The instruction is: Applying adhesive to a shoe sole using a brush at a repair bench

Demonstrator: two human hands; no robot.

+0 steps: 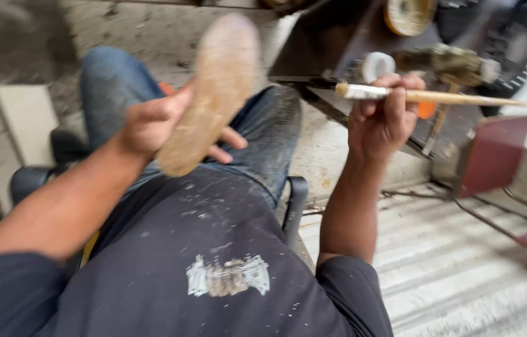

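My left hand [151,125] grips a tan shoe sole [213,87], holding it tilted upward over my lap, its broad flat face toward the camera. My right hand [382,118] is closed around a wooden-handled brush [425,95] held level, with its metal ferrule and pale bristle end pointing left, a short gap from the sole. I sit in blue jeans [263,137] and a dark paint-flecked shirt. The picture is motion-blurred.
A dark metal machine [463,62] with a wheel and spindle stands ahead at upper right. Dark red metal frame parts [494,156] sit to the right over a corrugated grey floor [463,274]. A black chair arm [294,200] is by my right thigh.
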